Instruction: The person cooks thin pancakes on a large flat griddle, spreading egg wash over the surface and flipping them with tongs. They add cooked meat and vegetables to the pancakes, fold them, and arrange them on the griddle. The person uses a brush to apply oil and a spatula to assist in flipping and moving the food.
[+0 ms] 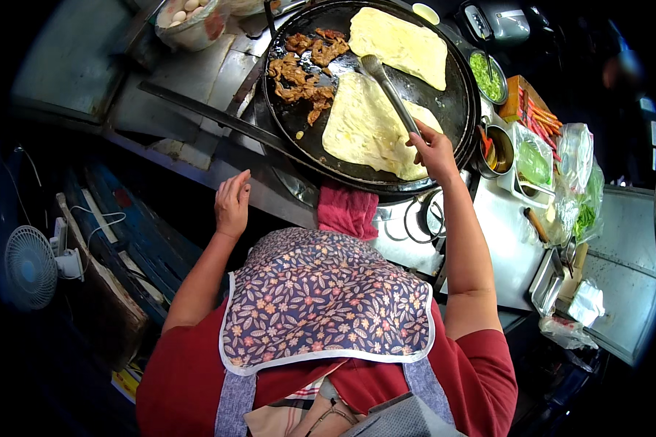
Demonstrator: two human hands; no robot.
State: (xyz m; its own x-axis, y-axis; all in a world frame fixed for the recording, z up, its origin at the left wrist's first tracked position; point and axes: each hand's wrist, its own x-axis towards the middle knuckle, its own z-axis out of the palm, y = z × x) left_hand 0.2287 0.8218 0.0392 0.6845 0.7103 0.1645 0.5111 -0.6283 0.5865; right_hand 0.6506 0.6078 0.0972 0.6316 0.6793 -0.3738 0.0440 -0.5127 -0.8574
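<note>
My right hand grips the handle end of metal tongs, whose tips lie at the upper edge of the nearer flatbread. This flatbread and a second, farther one lie on a round black griddle. Browned pieces of meat are spread over the griddle's left side. My left hand is held in the air left of the griddle, empty, with its fingers extended and a little apart. A red cloth hangs at the griddle's near edge.
To the right stand a bowl of chopped greens, a metal pot with a red utensil, a white plastic container and packaged sausages. Eggs sit in a bag-lined container at upper left. A small fan is at far left.
</note>
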